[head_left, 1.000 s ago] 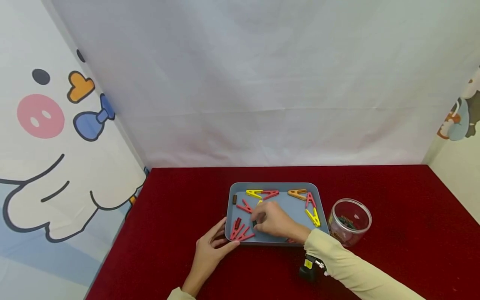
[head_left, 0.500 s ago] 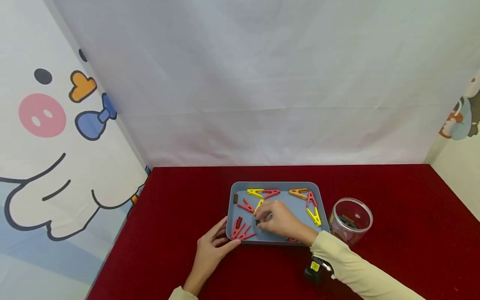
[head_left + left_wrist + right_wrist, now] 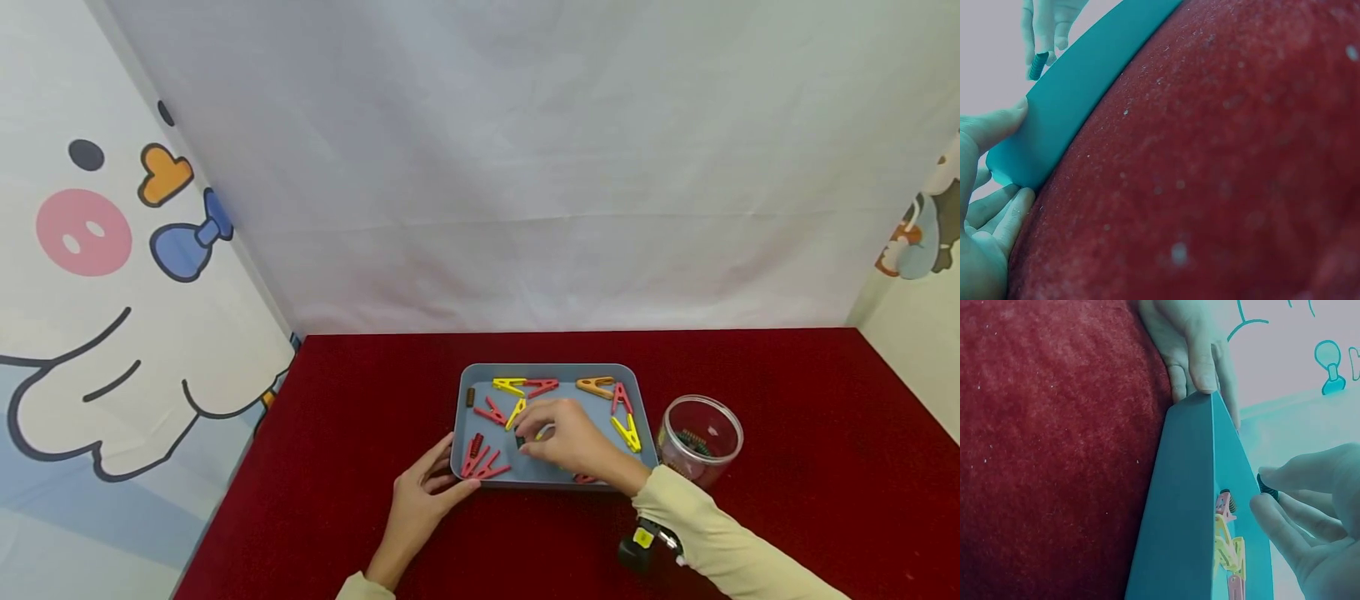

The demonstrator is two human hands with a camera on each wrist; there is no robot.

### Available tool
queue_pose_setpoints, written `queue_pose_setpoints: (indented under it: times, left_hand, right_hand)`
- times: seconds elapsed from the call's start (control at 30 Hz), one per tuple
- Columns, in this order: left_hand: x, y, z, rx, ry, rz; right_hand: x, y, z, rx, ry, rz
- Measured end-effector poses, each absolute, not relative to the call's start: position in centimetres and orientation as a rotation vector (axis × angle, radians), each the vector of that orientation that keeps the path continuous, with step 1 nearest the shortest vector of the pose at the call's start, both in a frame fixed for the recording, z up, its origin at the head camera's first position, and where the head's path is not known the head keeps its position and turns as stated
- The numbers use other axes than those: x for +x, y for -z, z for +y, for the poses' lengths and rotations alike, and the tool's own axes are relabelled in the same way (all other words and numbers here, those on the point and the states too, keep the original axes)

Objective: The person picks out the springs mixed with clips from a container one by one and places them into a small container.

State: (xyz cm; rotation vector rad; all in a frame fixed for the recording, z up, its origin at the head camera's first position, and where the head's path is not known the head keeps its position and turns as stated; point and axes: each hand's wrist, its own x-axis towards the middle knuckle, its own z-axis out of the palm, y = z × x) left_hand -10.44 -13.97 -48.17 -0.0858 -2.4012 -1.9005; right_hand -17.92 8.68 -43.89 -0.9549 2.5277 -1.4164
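My right hand (image 3: 566, 433) pinches a small dark green coil spring (image 3: 1267, 487) between thumb and fingertips, over the middle of a grey-blue tray (image 3: 547, 371). In the left wrist view the spring (image 3: 1037, 65) sticks out below the fingertips. My left hand (image 3: 420, 496) holds the tray's near left corner, the thumb on the front rim and the fingers against the side. Red clips (image 3: 491, 471) and a dark red spring (image 3: 476, 446) lie beside that corner. A yellow clip (image 3: 516, 412) lies just beyond the right fingertips, and a brown spring (image 3: 470, 397) lies near the left wall.
More yellow, red and orange clips (image 3: 595, 386) lie along the tray's back and right sides. Right of the tray stands a clear round jar (image 3: 701, 404) with several springs inside. The red cloth (image 3: 375, 400) covers the table, and a white curtain (image 3: 562, 208) hangs behind it.
My right hand has shifted slightly to the right with the spring, uncovering more of the yellow clip. The left hand stays on the tray corner.
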Motion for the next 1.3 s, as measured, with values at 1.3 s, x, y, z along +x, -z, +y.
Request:
queue_pose_setpoints:
  times: [1.3]
  left_hand:
    - [-11.1, 50.3, -14.5, -0.136, 1.854, -2.398]
  right_hand:
    - [-14.7, 39.5, 10.3, -0.816, 1.595, 2.458]
